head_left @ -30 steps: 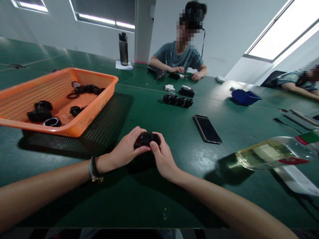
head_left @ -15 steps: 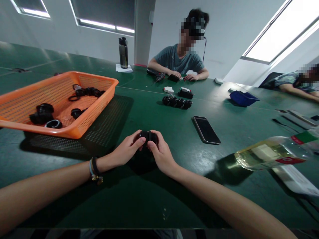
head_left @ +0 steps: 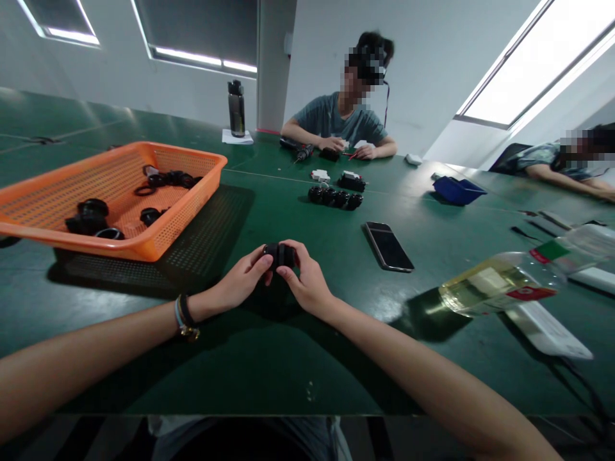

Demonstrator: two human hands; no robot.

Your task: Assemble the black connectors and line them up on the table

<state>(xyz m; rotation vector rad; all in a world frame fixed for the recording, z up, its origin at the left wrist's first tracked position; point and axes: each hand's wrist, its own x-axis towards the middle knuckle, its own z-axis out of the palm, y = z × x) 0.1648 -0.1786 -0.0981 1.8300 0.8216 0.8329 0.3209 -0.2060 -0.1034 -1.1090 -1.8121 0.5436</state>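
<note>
A small black cylindrical fitting (head_left: 279,254) with a raised ring round its middle is held just above the green table (head_left: 230,378). My left hand (head_left: 245,276) is closed on its left end, thumb on the near side. On its right end, my right hand (head_left: 307,278) grips with thumb and fingers. The fingertips behind the piece are partly hidden. To the left, an orange plastic basket (head_left: 158,246) holds several black fittings (head_left: 89,218) and rings. Beyond my hands lies a row of similar black pieces (head_left: 335,196).
Right of my hands lie a phone (head_left: 389,246), a tilted bottle of yellow liquid (head_left: 500,282) and a white device (head_left: 548,330). Farther off are a blue bin (head_left: 459,190), a dark water bottle (head_left: 236,109) and a drill (head_left: 303,153). One co-worker (head_left: 343,118) sits opposite, another person (head_left: 567,157) at far right.
The view has shifted slightly. Both hands still hold the black fitting; the right fingers have opened out a little around its end, and the left fingers have shifted.
</note>
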